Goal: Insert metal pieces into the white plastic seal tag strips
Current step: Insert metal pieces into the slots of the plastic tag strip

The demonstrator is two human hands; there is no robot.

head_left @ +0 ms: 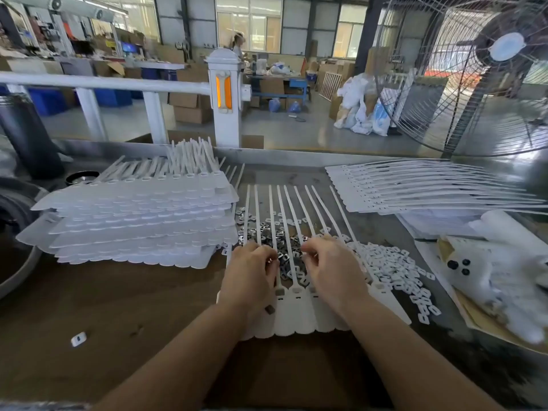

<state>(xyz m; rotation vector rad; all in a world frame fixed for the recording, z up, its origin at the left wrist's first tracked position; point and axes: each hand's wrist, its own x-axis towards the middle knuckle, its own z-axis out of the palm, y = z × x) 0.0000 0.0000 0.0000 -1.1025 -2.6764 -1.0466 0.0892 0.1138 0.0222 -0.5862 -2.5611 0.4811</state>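
Observation:
A sheet of joined white seal tag strips (296, 317) lies flat in front of me, its thin tails running away across a heap of small metal pieces (271, 232). My left hand (252, 277) rests over the left tags, fingers curled down among the metal pieces; whether it pinches one is hidden. My right hand (332, 269) hovers over the right tags, thumb and forefinger pinched near the heap; a piece between them cannot be made out. One metal piece (269, 310) lies on a tag by my left wrist.
A tall stack of tag sheets (133, 221) sits at the left, another sheet pile (415, 188) at the back right. Small white plastic caps (397, 268) are heaped to the right. A single white cap (78, 339) lies near left. A large fan (474, 72) stands at the right.

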